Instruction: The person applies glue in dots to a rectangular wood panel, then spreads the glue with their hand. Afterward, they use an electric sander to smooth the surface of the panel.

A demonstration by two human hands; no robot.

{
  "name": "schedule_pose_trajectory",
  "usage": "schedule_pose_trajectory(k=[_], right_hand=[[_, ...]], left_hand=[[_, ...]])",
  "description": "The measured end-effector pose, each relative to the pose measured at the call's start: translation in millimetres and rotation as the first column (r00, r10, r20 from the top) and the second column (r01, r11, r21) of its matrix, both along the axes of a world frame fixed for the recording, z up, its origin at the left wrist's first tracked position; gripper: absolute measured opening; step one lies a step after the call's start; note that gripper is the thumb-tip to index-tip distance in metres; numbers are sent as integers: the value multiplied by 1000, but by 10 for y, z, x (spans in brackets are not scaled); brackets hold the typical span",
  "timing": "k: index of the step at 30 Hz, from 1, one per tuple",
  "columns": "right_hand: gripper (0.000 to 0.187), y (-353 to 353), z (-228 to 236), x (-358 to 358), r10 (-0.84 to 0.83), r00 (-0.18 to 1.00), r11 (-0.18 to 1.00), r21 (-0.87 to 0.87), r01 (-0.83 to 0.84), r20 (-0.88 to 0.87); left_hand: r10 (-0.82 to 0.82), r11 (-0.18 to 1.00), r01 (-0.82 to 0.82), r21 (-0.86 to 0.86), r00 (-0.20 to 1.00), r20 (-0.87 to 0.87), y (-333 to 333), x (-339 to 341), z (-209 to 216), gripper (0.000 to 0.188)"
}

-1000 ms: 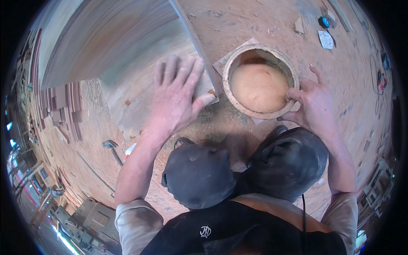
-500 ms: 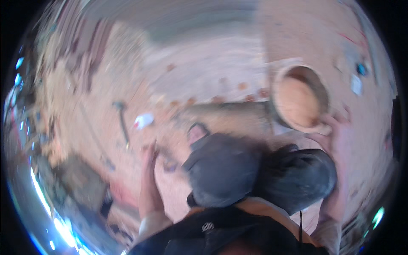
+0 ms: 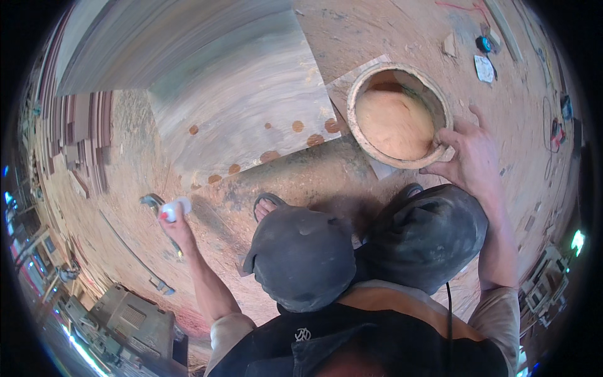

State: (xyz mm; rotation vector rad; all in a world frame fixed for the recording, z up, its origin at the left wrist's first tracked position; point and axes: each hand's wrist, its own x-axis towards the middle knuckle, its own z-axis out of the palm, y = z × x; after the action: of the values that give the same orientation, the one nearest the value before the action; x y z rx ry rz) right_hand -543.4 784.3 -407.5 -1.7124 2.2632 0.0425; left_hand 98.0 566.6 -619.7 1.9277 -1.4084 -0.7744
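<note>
Holds a small white bottle (image 3: 179, 207) with a red tip in the left hand (image 3: 179, 229), with fingers closed round it, over the hammer (image 3: 151, 200) and partly covering its handle on the floor (image 3: 515, 132). Grips a round pot (image 3: 353, 107) of tan powder (image 3: 396, 122) at its right rim with the right hand (image 3: 468, 151), fingers and thumb pinched there. Has both dark knees (image 3: 301, 251) in the way between the forearms. Faces a large grained panel (image 3: 245, 107) with brown spots (image 3: 270, 156), just beside the pot; wood strips (image 3: 81, 125) far left, blue tape measure (image 3: 483, 44) far right.
</note>
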Motion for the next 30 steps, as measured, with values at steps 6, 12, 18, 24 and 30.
schedule_pose_trajectory(k=[6, 12, 18, 24, 30], right_hand=[[50, -29, 14, 8, -3, 1000, 1000, 1, 3, 10], [50, 17, -26, -22, -22, 1000, 1000, 5, 22, 10], [48, 51, -57, -19, -28, 1000, 999, -36, 27, -1], [47, 36, -57, -24, -13, 1000, 1000, -27, 13, -11], [46, 23, -52, -21, -16, 1000, 999, -35, 16, -4]], left_hand=[[-439, 846, 408, -344, 898, -13, -314, -1276, 1404, 65], [-722, 420, 880, -221, 472, 506, -574, -2642, 1697, 67], [-662, 203, 975, -88, 203, 722, -677, -3191, 1649, 69], [-526, 158, 982, -104, 173, 832, -698, -3362, 1689, 73], [-481, 134, 986, -94, 148, 864, -709, -3436, 1734, 65]])
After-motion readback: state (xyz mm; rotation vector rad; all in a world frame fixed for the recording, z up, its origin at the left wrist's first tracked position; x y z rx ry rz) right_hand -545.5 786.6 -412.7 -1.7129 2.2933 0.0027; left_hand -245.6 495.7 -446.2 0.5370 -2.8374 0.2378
